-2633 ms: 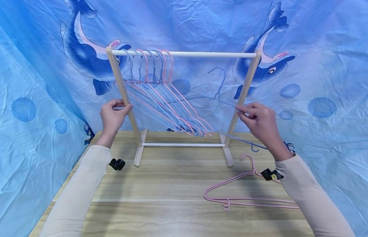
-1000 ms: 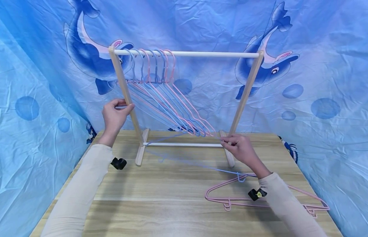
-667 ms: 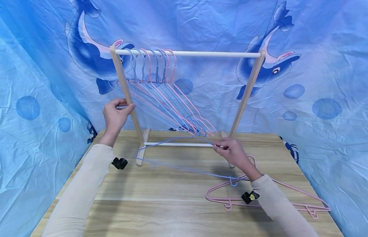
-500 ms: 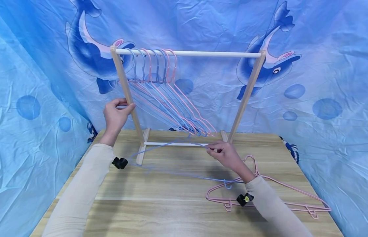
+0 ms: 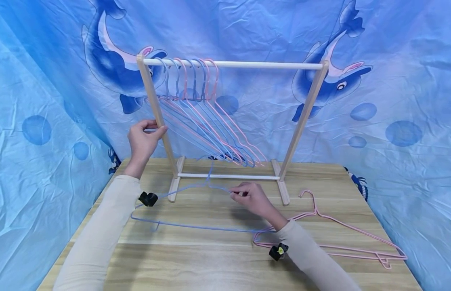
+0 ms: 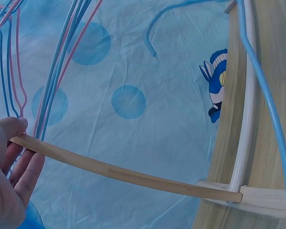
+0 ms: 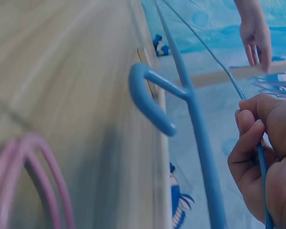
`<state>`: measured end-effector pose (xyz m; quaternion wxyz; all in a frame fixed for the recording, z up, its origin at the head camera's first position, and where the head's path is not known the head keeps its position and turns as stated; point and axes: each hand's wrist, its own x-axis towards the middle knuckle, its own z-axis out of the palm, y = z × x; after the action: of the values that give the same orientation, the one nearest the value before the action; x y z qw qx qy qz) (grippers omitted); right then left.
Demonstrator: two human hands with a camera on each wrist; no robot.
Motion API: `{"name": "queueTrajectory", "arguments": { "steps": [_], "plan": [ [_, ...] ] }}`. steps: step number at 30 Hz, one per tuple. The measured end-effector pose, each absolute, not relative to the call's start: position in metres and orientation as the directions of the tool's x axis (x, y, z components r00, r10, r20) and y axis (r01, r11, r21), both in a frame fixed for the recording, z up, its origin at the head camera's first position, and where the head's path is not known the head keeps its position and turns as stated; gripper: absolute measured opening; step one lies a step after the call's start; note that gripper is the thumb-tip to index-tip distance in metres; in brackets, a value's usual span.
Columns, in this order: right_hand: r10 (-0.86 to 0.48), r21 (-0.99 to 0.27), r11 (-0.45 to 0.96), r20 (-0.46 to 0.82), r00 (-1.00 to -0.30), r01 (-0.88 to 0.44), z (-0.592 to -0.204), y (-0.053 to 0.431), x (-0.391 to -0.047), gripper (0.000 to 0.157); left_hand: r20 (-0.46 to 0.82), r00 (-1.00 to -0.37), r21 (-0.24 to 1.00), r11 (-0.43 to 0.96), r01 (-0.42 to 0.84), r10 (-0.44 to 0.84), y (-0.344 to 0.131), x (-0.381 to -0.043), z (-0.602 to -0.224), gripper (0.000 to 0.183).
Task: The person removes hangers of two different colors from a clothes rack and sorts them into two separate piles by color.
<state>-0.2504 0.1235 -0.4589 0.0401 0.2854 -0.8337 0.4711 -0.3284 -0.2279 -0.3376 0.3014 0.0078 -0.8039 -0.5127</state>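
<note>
Since half a second back: right grip (image 5: 251,199) has come left and farther from the far edge of the table (image 5: 210,266), bringing the blue hanger (image 7: 201,138) along. Right thumb and fingers pinched together on that hanger's shoulder, just right of its neck; hook upward in front of the rack (image 5: 261,65), long lower bar on the side away from the far edge, left end reaching toward the table's left edge. Whether it touches the table, cannot tell. Its right end crosses the left end of the pink hanger (image 5: 350,227), which lies flat by the right edge, unmoved. Left grip (image 5: 145,137) unmoved too, clamped on the rack's left post (image 5: 168,149). Rack stands near the far edge; hung hangers (image 5: 195,83), blue and pink, bunched toward its left post, above the right grip.
</note>
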Motion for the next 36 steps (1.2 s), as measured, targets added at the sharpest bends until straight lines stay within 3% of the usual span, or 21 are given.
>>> {"name": "queueTrajectory", "arguments": {
  "steps": [19, 36],
  "plan": [
    [-0.469, -0.805, 0.396, 0.237, -0.851, -0.443, -0.488, 0.076, -0.241, 0.017, 0.488, -0.812, 0.82, 0.487, 0.301, -0.32, -0.227, -0.328, -0.337, 0.034],
    [-0.469, -0.777, 0.439, 0.23, -0.853, -0.451, -0.511, 0.061, -0.245, 0.015, 0.49, -0.81, 0.82, 0.484, 0.304, -0.322, -0.227, -0.33, -0.339, 0.033]
  ]
}}
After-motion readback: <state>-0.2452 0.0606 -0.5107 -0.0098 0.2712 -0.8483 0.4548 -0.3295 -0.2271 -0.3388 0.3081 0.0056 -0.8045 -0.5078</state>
